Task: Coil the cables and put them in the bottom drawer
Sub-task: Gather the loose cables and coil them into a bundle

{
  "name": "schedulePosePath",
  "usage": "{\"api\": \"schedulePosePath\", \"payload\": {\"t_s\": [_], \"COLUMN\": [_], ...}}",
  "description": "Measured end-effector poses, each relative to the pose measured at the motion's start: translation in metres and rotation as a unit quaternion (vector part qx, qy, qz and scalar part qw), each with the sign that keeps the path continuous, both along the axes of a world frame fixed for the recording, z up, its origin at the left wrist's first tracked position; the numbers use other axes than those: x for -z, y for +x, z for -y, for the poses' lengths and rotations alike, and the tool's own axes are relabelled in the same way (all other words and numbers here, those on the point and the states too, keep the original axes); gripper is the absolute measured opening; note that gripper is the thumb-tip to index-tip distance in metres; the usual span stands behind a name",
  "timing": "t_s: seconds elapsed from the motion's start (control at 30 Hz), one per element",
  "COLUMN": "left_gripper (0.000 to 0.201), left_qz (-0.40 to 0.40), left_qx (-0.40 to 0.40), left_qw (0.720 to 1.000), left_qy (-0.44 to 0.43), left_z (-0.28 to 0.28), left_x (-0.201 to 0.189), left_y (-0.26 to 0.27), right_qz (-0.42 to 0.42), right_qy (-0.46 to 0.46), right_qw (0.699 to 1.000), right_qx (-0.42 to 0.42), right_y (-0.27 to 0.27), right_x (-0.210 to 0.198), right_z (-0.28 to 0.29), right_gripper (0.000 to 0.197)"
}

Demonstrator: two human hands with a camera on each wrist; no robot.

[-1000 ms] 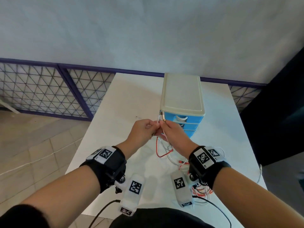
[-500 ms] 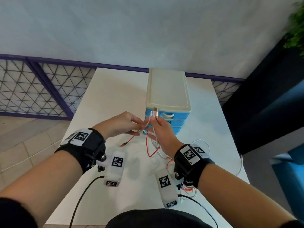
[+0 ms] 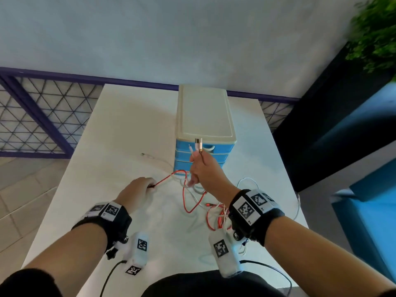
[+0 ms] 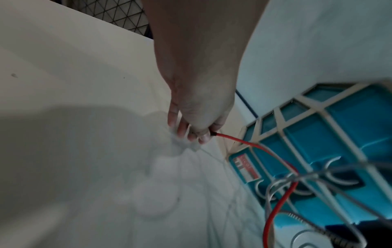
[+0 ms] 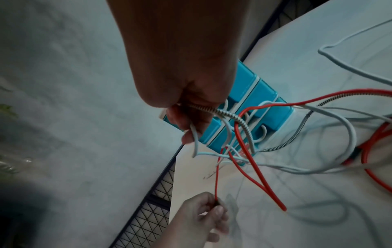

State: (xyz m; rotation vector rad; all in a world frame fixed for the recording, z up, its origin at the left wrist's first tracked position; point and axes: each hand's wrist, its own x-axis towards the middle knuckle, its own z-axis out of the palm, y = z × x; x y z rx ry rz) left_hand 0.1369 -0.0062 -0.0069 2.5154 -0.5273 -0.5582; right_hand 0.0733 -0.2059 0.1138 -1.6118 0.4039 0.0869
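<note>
My right hand [image 3: 198, 168] is raised in front of the blue drawer unit [image 3: 203, 156] and grips a bundle of cable ends, a gold plug [image 3: 200, 144] sticking up above the fingers. In the right wrist view the bundle [image 5: 222, 114] holds a braided grey cable and white ones. My left hand [image 3: 139, 189] sits low over the white table [image 3: 120, 129] and pinches the end of a red cable [image 3: 169, 177], seen red [image 4: 233, 139] from the left wrist. More red and white cable lies tangled [image 3: 216, 213] under my right wrist. All drawers are closed.
A loose white cable end [image 3: 150, 156] lies on the table left of the drawer unit. A purple mesh railing [image 3: 42, 116] stands beyond the table's left edge. Dark panel and blue seat [image 3: 353, 157] are at the right, a plant [image 3: 377, 35] above.
My hands have parted: the left one dropped down and left, drawing the red cable end out from the bundle. The right hand stays raised with the plugs. The head view turned rightward.
</note>
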Motion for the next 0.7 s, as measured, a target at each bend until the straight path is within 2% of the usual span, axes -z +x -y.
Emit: {"api": "schedulePosePath", "payload": {"t_s": [0.07,0.13,0.23,0.4,0.5,0.57,0.63,0.7], "left_gripper": [0.012,0.009,0.018,0.021,0.019,0.01,0.017,0.027], "left_qz": [-0.001,0.037,0.1,0.071,0.041,-0.018,-0.085,-0.166], "left_qx": [-0.015,-0.017,0.02,0.035,-0.012,-0.055,-0.141,-0.239], "left_qw": [0.999,0.997,0.989,0.983,0.965,0.949,0.926,0.899], "left_qy": [-0.039,-0.069,-0.107,-0.168,-0.258,-0.309,-0.339,-0.329], "left_z": [-0.002,-0.004,-0.001,0.015,0.023,0.026,0.029,0.029], "left_x": [-0.018,-0.041,-0.079,-0.135,-0.148,-0.147,-0.138,-0.12], "left_y": [0.002,0.007,0.011,-0.004,-0.012,-0.012,-0.009,-0.006], "right_qz": [0.013,0.029,0.04,0.113,0.126,0.105,0.078,0.055], "right_qy": [-0.078,-0.135,-0.158,-0.233,-0.228,-0.202,-0.137,-0.071], "right_qw": [0.997,0.99,0.984,0.953,0.949,0.96,0.978,0.991], "right_qx": [-0.001,-0.032,-0.076,-0.155,-0.178,-0.162,-0.133,-0.101], "right_y": [0.003,0.005,0.01,0.013,0.012,0.013,0.014,0.012], "right_x": [0.004,0.004,-0.002,-0.004,-0.004,-0.001,0.003,0.002], "right_z": [0.005,0.007,0.004,-0.013,-0.02,-0.021,-0.019,-0.015], "right_gripper": [0.025,0.021,0.022,0.023,0.018,0.025,0.025,0.024]}}
